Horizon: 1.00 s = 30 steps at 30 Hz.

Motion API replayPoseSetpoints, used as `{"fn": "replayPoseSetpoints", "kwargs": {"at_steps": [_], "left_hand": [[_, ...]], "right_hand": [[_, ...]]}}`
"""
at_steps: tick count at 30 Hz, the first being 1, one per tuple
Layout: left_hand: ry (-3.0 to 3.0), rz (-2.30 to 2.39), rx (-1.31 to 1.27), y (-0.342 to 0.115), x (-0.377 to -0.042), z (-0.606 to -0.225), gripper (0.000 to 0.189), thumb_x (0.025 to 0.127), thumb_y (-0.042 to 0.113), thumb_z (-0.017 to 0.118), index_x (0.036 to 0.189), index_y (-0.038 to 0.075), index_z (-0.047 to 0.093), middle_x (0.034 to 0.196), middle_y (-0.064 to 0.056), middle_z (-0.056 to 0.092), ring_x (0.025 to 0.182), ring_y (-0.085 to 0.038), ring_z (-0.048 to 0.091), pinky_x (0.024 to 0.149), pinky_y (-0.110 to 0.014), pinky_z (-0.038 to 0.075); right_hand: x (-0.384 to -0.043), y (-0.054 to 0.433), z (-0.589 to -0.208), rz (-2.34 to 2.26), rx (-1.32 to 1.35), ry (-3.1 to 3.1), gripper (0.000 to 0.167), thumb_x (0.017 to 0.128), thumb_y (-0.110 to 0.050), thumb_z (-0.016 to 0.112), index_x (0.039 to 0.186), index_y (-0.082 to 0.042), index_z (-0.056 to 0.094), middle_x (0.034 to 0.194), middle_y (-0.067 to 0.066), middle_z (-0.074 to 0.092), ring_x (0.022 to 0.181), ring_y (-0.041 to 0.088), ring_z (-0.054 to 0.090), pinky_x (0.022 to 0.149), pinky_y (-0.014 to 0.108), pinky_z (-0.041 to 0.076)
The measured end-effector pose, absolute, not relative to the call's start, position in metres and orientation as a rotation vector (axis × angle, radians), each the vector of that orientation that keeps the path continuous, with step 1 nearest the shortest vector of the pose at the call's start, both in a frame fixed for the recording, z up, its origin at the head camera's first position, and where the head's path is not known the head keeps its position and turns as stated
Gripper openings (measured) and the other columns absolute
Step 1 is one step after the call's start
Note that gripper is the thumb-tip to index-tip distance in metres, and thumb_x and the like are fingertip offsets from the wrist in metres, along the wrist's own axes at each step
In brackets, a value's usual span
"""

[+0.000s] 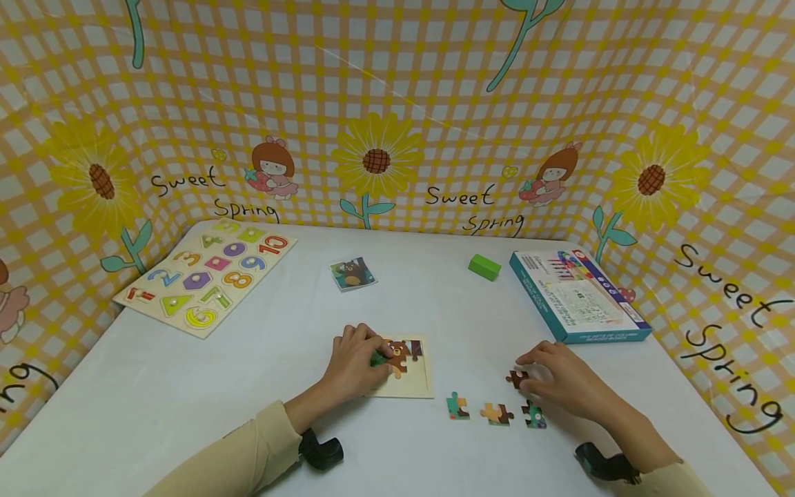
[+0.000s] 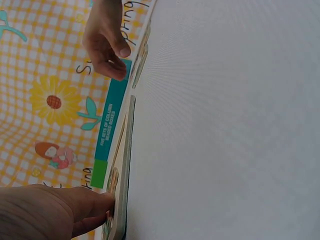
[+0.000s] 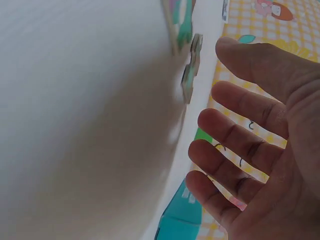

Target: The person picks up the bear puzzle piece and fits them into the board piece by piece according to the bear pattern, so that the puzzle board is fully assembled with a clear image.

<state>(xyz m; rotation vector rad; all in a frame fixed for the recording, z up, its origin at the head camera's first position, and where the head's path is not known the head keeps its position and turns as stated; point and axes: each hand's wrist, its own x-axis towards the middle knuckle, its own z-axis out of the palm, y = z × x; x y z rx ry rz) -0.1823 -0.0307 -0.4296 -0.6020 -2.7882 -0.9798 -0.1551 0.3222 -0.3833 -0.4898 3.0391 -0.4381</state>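
Observation:
A wooden puzzle tray [image 1: 419, 391] with a brown bear picture partly assembled in it lies at the middle of the table. My left hand [image 1: 357, 360] is over its left side, thumb and bent fingers at either side of a green puzzle piece [image 1: 377, 359]; the palm covers the tray's left part. In the left wrist view the fingertips meet the pieces close to the tray edge [image 2: 128, 165]. My right hand [image 1: 562, 379] hovers with spread fingers beside a dark brown puzzle piece [image 1: 516, 378]. The right wrist view shows nothing inside that hand [image 3: 250, 135].
Loose puzzle pieces [image 1: 497, 413] lie right of the tray, one green-and-orange [image 1: 457, 406], another green [image 1: 534, 415]. Farther back are a bear picture card [image 1: 353, 274], a green block [image 1: 484, 267] and a teal-edged box [image 1: 577, 297]. A number board [image 1: 208, 276] lies back left.

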Motion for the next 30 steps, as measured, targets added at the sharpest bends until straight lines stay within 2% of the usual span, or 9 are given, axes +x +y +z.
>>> {"fn": "replayPoseSetpoints", "kwargs": {"at_steps": [14,30], "left_hand": [[-2.801,-0.975,-0.599,-0.031,-0.182,-0.429,0.011,0.075,0.019,0.070,0.086,0.020,0.069,0.100,-0.001,0.054,0.092,-0.019,0.039,0.079,-0.037,0.028],[-2.803,-0.966,-0.604,-0.031,-0.182,-0.429,0.011,0.076,0.019,0.070,0.086,0.020,0.069,0.100,-0.001,0.053,0.092,-0.019,0.039,0.079,-0.038,0.028]], "right_hand": [[-0.151,0.334,-0.389,-0.392,-0.463,3.012,0.035,0.076,-0.028,0.075,0.107,-0.013,0.068,0.104,0.001,0.062,0.097,0.021,0.051,0.082,0.043,0.046],[-0.152,0.334,-0.392,-0.394,-0.461,3.043,0.026,0.076,-0.023,0.075,0.100,-0.016,0.071,0.099,-0.001,0.062,0.094,0.020,0.051,0.080,0.042,0.046]]}}
